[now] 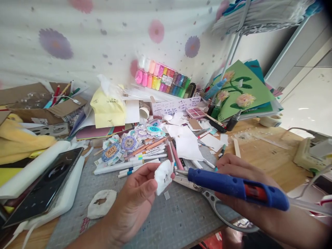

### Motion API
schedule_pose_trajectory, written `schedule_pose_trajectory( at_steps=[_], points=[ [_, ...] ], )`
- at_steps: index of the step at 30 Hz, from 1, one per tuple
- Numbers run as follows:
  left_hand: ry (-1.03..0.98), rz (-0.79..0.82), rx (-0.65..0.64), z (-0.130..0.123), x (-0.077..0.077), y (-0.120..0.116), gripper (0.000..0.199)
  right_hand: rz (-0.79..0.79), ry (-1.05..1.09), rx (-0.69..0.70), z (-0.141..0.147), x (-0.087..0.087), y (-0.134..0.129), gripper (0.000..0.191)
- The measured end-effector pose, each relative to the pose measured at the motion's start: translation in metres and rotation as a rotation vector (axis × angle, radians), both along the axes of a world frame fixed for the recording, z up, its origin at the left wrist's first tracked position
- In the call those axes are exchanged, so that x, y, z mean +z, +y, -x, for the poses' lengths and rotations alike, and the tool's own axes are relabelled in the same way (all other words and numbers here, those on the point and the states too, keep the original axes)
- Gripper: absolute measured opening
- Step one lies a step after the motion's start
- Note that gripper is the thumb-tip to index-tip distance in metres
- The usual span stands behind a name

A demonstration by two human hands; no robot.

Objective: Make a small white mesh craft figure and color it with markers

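While the left hand [138, 195] pinches a small white ring-shaped piece [160, 178] between thumb and fingers, its grip is narrow, closed only to the thickness of the rim. The piece stands up on edge, raised over the cutting mat [155, 221]. Its crumpled, papery look suggests something very light, soft and easily creased, not slippery, but likely to tear if squeezed or pulled across the hole. The outer rim, on the side away from the nozzle, seems the best place to take hold, with light pressure.

Opposite, the right hand [233, 169] is wrapped around a blue glue gun [220, 186], whose tip points at the piece from just beside it; whether they touch, I cannot tell. The gun looks stiff and heavier than the ring, better held by its plastic body than near the metal tip, which may be hot.

Below the gun lie large scissors [218, 209], and a second white ring [106, 205] rests flat on the mat, left of the left wrist. Beyond the hands are scattered markers [155, 152] and paper scraps [186, 148], with bare wooden tabletop [282, 141] to the right.
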State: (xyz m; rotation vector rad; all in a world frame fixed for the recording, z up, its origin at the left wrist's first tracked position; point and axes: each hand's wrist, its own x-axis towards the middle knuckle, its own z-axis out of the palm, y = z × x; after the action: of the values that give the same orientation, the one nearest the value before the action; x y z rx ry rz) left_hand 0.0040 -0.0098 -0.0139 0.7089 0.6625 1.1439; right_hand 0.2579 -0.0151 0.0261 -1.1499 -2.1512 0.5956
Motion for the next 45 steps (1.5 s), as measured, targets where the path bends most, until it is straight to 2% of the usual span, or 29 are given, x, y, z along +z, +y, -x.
schedule_pose_trajectory(
  at_steps=[6,13,26,33,37,41,45],
  points=[
    [0.078,-0.020,0.034,0.001,0.002,0.000,0.040,-0.034,-0.074,-0.082,0.006,-0.008,0.000,0.007],
    [0.103,-0.049,0.022,0.001,0.002,-0.002,0.043,-0.093,-0.096,-0.070,0.007,-0.006,0.001,0.006],
    [0.057,-0.038,-0.039,0.003,0.001,-0.003,0.037,0.007,-0.149,-0.072,0.003,-0.004,-0.001,0.013],
    [-0.051,-0.023,-0.104,0.002,0.004,-0.003,0.033,-0.053,-0.099,-0.063,0.004,-0.006,0.000,0.012],
    [-0.103,-0.005,-0.156,0.002,0.007,-0.004,0.034,0.021,0.051,-0.060,0.005,0.000,0.000,0.002],
    [-0.186,0.050,-0.162,0.003,0.006,-0.003,0.033,0.064,0.105,-0.093,0.004,0.007,0.000,0.017],
    [-0.271,0.073,-0.168,0.003,0.005,-0.002,0.030,0.038,0.115,-0.083,0.001,0.003,0.001,0.017]
  ],
)
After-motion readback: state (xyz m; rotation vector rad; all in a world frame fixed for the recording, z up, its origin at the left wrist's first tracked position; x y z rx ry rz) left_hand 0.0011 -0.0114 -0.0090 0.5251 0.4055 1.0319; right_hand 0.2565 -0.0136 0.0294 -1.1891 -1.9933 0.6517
